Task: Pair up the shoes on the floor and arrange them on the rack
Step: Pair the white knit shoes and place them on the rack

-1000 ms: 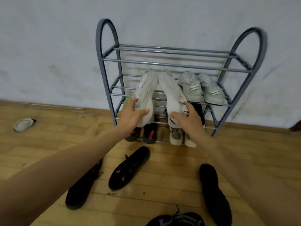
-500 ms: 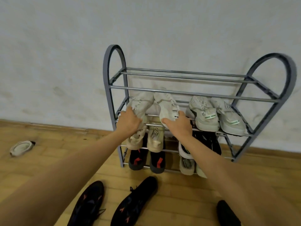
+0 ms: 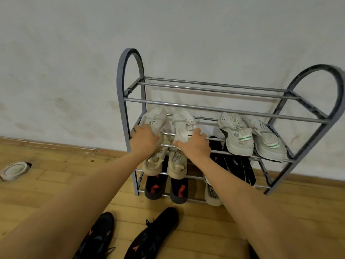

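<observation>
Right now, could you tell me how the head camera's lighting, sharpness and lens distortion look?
Head view: light is soft and even, with only faint shadows on the wall behind the rack; wide-angle distortion bows its right arch outward; both hands and the white shoes look slightly soft; the forearms at the bottom edge loom large.

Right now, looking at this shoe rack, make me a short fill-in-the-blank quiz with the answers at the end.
1. Each hand grips one ____ sneaker: left hand, right hand.
2. The rack's top shelf holds ____ shoes.
3. The green-striped pair sits on the ____ shelf as the gripped sneakers.
4. Two ____ shoes lie on the floor.

Answers: white; no; same; black
</observation>
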{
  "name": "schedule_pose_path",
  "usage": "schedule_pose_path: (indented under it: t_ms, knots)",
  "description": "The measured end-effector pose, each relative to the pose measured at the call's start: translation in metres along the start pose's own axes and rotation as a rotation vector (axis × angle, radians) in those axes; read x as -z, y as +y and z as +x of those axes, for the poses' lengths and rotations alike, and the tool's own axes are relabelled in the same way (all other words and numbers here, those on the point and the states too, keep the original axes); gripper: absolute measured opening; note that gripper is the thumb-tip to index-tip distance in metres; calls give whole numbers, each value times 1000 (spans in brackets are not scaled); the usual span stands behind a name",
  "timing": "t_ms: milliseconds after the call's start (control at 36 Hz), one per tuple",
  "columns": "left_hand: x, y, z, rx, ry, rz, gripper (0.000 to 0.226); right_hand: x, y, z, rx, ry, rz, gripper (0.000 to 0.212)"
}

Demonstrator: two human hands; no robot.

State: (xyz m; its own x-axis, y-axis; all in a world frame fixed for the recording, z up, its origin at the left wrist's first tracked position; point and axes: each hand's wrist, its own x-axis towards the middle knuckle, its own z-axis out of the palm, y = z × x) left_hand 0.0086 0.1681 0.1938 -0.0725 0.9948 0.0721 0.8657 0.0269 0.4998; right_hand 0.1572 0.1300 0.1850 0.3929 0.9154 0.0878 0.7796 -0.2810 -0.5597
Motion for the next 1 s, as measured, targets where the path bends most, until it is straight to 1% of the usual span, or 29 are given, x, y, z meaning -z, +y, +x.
schedule_pose_path:
  t_ms: [111,250,361,417,528,583,667,778,861,944,1000]
  knots:
    - [1,3,4,0,30,-106,57,0,0,2,6,-10,-2,93]
    - [-7,2,2,-22,96,-92,58,-1,4,2,23,-17,31,93]
    - [-14,2,-2,-34,150,-96,56,2,5,4,-3,-94,93,86]
    - [-16,0,-1,-35,178,-114,54,5,6,4,12,-107,98,83]
    - [-18,-5,-1,-42,236,-135,50,0,8,-2,86,-20,101,72]
    - [-19,-7,-2,-49,253,-131,50,-4,8,-5,97,22,108,70]
    - [-19,-6,0,-56,222,-110,53,-6,8,-4,92,36,99,71]
    - [-15,-4,2,-48,115,-98,59,-2,7,-1,72,-42,70,74]
    - [-13,-8,-4,-108,59,-95,59,1,6,-3,65,-79,58,79]
    - [-15,-12,-16,-165,67,-39,66,3,8,-10,81,-115,62,91]
    - [-16,-13,-29,-211,97,10,71,7,10,-19,108,-114,32,92]
